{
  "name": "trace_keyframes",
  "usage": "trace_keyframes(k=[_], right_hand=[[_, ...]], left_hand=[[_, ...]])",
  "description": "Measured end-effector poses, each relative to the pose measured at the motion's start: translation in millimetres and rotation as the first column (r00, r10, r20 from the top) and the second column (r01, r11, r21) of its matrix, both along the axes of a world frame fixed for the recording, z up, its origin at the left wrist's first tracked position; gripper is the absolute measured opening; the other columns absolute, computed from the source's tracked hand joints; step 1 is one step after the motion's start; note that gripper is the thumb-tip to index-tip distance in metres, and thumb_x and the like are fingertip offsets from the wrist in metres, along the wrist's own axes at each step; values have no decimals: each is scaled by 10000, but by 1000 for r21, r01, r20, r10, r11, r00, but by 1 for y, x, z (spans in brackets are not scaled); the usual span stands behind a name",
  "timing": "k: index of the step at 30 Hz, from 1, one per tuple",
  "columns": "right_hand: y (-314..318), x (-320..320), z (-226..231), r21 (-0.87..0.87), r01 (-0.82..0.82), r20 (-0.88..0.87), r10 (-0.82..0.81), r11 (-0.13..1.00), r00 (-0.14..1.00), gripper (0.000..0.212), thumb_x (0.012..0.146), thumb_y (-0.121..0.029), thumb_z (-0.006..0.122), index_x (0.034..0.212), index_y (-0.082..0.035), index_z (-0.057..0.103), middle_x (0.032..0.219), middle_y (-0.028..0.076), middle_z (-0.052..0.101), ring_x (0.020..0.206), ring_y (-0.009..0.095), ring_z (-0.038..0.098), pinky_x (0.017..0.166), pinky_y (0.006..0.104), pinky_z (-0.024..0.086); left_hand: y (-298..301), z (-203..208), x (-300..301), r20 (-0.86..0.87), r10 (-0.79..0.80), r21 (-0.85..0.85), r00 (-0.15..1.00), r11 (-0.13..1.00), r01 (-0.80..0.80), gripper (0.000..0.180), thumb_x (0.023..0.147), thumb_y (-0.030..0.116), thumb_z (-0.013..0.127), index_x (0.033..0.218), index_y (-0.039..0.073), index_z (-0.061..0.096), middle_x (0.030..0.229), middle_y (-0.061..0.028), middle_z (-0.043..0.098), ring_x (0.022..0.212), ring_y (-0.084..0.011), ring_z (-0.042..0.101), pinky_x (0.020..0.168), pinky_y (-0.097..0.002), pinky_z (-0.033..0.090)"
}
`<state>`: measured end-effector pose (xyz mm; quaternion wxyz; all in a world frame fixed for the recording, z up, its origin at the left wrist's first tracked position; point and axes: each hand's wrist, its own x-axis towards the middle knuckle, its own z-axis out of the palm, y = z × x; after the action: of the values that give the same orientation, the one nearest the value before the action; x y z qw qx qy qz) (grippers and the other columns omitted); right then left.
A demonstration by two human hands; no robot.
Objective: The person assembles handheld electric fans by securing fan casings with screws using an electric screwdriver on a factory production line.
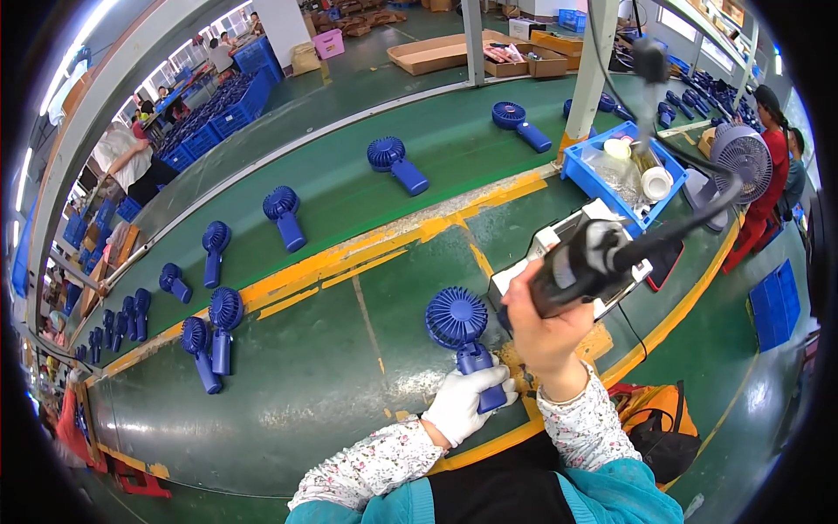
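My left hand (463, 403), in a white glove, is closed round the handle of a blue handheld fan (457, 319). The fan's round, ribbed head points away from me above the green bench. Bare and raised to the right of it, my right hand (552, 341) grips a black electric screwdriver (563, 278), whose body runs up to the right toward a dark cable. The screwdriver's tip is hidden. Two more blue fans, a nearer one (201, 349) and its neighbour (224, 323), lie on the bench at the left.
Beyond the yellow-taped edge runs a green conveyor belt (340, 210) carrying several blue fans. A white box-shaped device (532, 249) stands behind the screwdriver. Past it sits a blue bin (602, 194) of small parts. A grey fan (742, 162) and a person in red (768, 166) are at the right.
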<state>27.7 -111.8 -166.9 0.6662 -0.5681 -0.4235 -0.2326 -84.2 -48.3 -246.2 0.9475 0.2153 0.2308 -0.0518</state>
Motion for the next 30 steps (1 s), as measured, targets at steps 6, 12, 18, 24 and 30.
trace_keyframes(k=[6,12,18,24,30], right_hand=[[2,8,6,-11,221,-60,-221,975,973,376,738,-26,743,1027,38,513,747,49,612,633,131,603,585,263,489],[16,-9,15,70,80,-215,-63,994,975,329,755,-22,725,1005,28,516,725,36,604,616,98,582,587,234,482],[15,-25,-4,85,-286,-281,299,954,912,463,830,54,556,1237,40,336,830,97,564,628,147,578,587,270,490],[21,-29,-30,-8,-307,-294,291,952,910,387,820,62,566,1162,48,385,796,89,564,647,142,581,599,274,502],[27,-29,-36,8,-343,-325,327,939,887,395,805,90,575,1153,15,402,848,96,572,667,139,581,590,274,502]], left_hand=[[0,-5,-2,15,-3,2,1000,1000,3,238,797,27,665,988,28,523,868,-83,595,764,-221,632,706,-380,560],[2,-5,-4,46,-8,11,999,1000,8,230,796,25,660,981,34,523,851,-72,591,759,-217,629,705,-374,551],[6,-4,-7,50,-84,353,995,934,61,167,782,34,655,945,27,622,892,-136,645,825,-267,648,706,-340,511],[12,-5,-13,303,-374,952,876,79,-295,223,736,83,700,954,81,650,868,-133,653,835,-300,638,729,-348,505],[16,-10,-13,302,-406,932,862,-65,-357,202,731,42,700,926,80,662,856,-120,654,811,-297,640,723,-340,511]])
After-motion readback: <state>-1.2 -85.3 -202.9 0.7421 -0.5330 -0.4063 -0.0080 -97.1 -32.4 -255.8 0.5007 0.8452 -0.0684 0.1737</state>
